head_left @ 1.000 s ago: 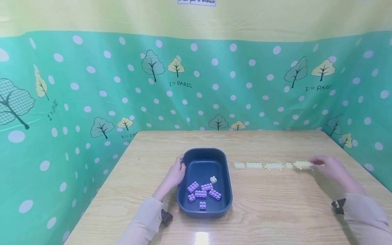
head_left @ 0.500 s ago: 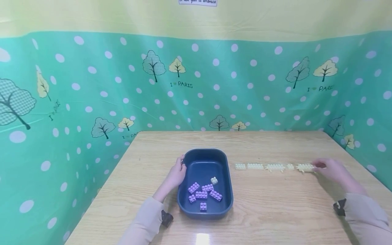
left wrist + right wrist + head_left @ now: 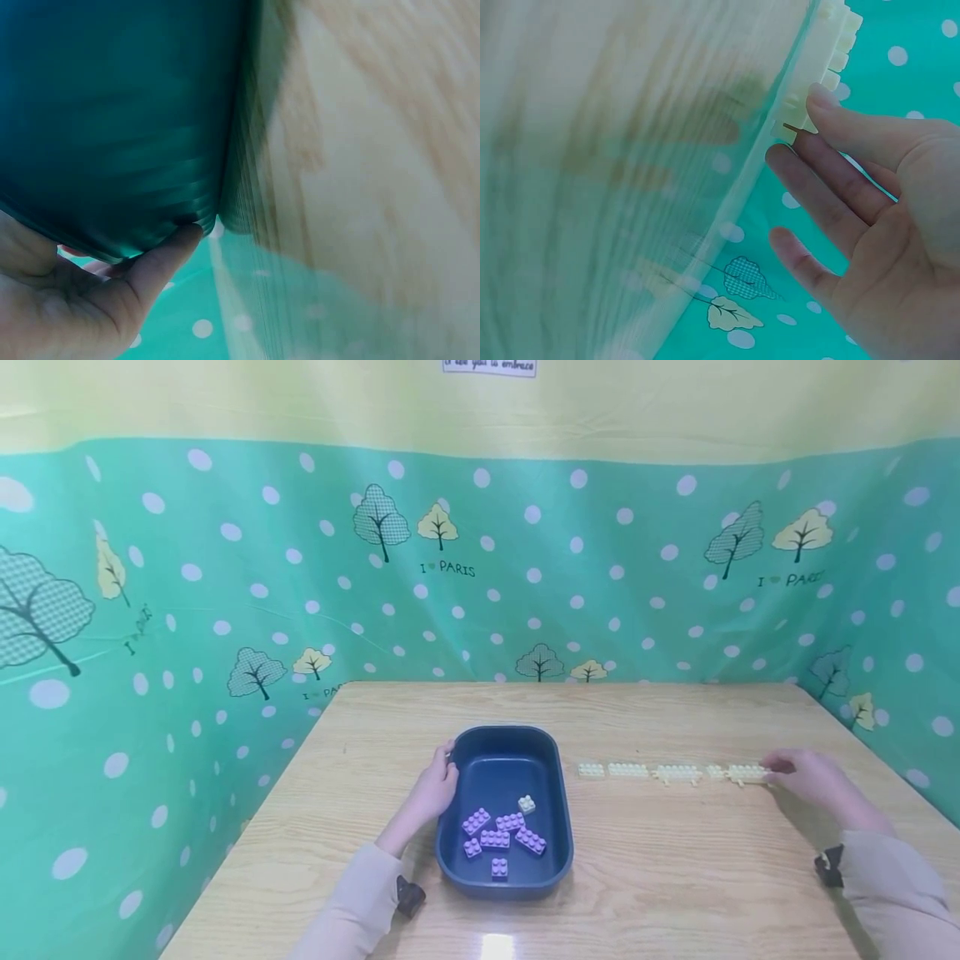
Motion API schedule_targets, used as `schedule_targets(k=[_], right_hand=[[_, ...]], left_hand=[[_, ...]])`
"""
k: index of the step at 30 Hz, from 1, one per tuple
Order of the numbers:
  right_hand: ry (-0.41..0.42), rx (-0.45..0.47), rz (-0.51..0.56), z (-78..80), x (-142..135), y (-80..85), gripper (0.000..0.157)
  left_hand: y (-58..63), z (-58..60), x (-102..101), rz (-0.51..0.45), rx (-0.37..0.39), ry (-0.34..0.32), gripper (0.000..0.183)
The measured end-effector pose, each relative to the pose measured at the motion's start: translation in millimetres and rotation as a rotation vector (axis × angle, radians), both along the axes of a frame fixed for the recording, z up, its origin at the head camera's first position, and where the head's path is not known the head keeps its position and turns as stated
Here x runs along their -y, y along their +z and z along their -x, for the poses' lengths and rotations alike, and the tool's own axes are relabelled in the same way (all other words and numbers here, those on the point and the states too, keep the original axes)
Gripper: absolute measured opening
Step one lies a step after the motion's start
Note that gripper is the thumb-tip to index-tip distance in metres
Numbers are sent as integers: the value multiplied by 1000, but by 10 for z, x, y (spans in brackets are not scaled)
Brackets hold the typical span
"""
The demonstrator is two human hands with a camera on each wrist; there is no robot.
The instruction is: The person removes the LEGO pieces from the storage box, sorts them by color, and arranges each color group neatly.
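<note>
In the head view my left hand (image 3: 435, 788) holds the left side of a dark blue plastic bin (image 3: 566, 810). The left wrist view shows the thumb (image 3: 166, 259) against the bin's outer wall; the other fingers are partly hidden. Inside the bin lie several purple toy bricks (image 3: 495, 839) and one small cream brick (image 3: 527, 804). My right hand (image 3: 813, 783) pinches the right end of a cream brick piece (image 3: 745, 773) on the table. In the right wrist view the thumb and index finger meet at that piece's edge, the other fingers apart from it.
A row of cream brick pieces runs right from the bin: a short one (image 3: 591, 770), a longer one (image 3: 627, 770), one with small projections (image 3: 677, 773) and a small one (image 3: 715, 772). Beneath is a wooden table (image 3: 660, 868), with a green dotted curtain (image 3: 480, 610) behind.
The cream piece in my right hand shifted right, away from the small one, then back left close beside it, in line with the row. My left hand stayed at the bin.
</note>
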State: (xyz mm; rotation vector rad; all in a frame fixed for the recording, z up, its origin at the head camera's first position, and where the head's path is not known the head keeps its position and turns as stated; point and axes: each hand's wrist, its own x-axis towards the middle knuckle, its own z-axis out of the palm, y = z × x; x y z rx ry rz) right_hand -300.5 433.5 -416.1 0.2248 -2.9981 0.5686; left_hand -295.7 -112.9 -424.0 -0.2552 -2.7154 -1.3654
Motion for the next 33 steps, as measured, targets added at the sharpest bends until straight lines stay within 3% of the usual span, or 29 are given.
schedule_targets(k=[12, 20, 26, 33], right_hand=[[16, 28, -1, 12, -1, -16, 25], [34, 45, 16, 4, -11, -10, 40], [5, 71, 27, -57, 43, 79, 44], [39, -21, 30, -82, 330, 276, 46]], left_hand=[[12, -13, -14, 7, 1, 4, 45], [3, -6, 1, 4, 5, -3, 45], [-6, 5, 3, -4, -3, -7, 44], [-6, 6, 0, 2, -9, -4, 44]])
